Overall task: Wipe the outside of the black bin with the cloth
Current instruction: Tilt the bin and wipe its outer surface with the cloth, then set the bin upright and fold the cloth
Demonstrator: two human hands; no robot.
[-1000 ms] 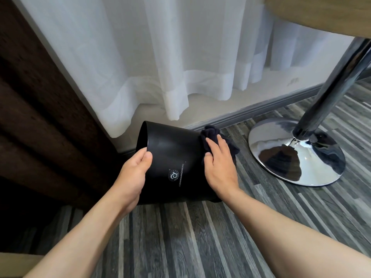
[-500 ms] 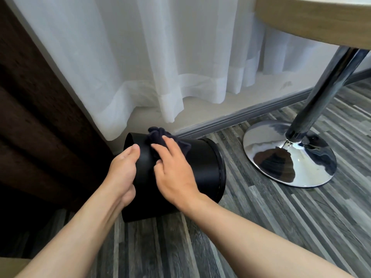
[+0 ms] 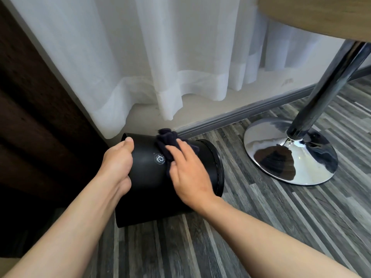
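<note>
The black bin (image 3: 148, 183) lies on its side on the striped grey floor, its rimmed end pointing right and a small round white logo facing up. My left hand (image 3: 117, 163) grips the bin's left end, thumb over the edge. My right hand (image 3: 187, 173) lies flat on the upper side of the bin and presses a dark navy cloth (image 3: 165, 142) against it. The cloth bunches out beyond my fingertips, just right of the logo. The bin's far side and its underside are hidden.
A chrome table base (image 3: 289, 151) with its slanted pole (image 3: 325, 87) stands close to the right of the bin, under a wooden tabletop (image 3: 321, 15). White curtains (image 3: 160, 57) and a grey skirting board run behind. Dark wooden furniture (image 3: 30, 117) fills the left.
The bin has been turned, so the logo shows again on top. My right hand and the cloth have shifted slightly right across the bin's upper side; my left hand keeps its grip.
</note>
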